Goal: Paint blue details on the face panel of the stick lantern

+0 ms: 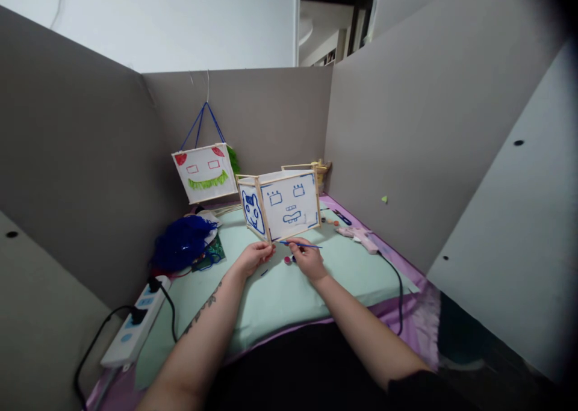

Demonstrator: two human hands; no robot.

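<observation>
A box-shaped lantern (289, 200) with thin wooden sticks and white panels stands in front of me. Blue drawn faces mark its two visible sides. My left hand (253, 257) is closed in a pinch at the lantern's lower front corner. In my right hand (309, 260) is a slim blue paintbrush (318, 247), held like a pen, its tip pointing left near the lantern's bottom edge. Just below the fingers sits a small pot of red paint (288, 260), and another dark pot is partly hidden by my right hand.
Blue yarn (183, 242) is heaped at the left. A finished-looking lantern (205, 173) hangs behind it on blue cords. At the right lies a pink glue gun (359, 237), its black cord trailing forward. The power strip (135, 321) is front left; grey partitions (253, 98) enclose the table.
</observation>
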